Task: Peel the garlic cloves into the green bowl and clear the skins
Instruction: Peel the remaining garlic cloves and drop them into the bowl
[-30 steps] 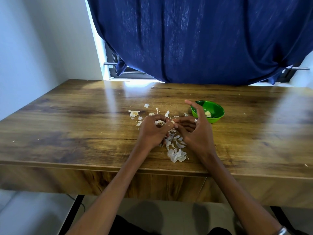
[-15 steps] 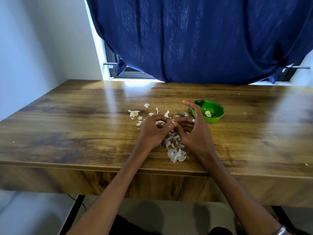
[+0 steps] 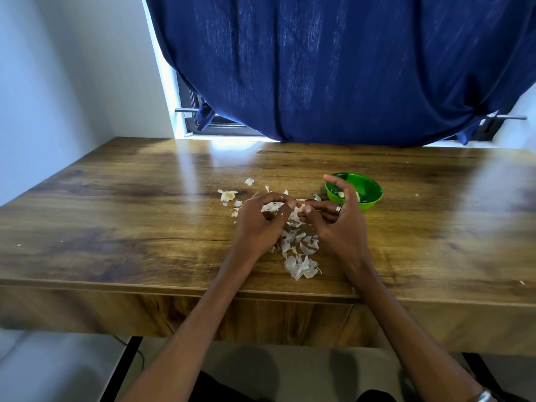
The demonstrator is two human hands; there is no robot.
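A: Garlic clove [image 3: 296,211] sits between both hands, just above the bench [image 3: 130,204], left of the green bowl [image 3: 367,188]. Small, pale, papery skin partly lifted. Likely light and firm inside, with a dry, brittle husk that tears in flakes. Best hold, I judge: body pinched at the blunt end, skin picked from the tip.

B: Fingers?

A: Left hand [image 3: 258,224]: fingers curled, pinching the clove from the left. Right hand [image 3: 338,224]: thumb and lower fingers pinch at the clove's skin; index finger raised, standing free in front of the bowl rim. Ring on one finger.

B: Bowl contents?

A: A few peeled cloves [image 3: 341,194], cream-coloured, on the bottom. Count unclear; the hand covers part.

B: Surroundings?

A: Loose skins [image 3: 300,266] scattered on the bench under and in front of the hands, a few beyond them. None cleared yet. Dark blue curtain [image 3: 333,68] hangs behind the bench.
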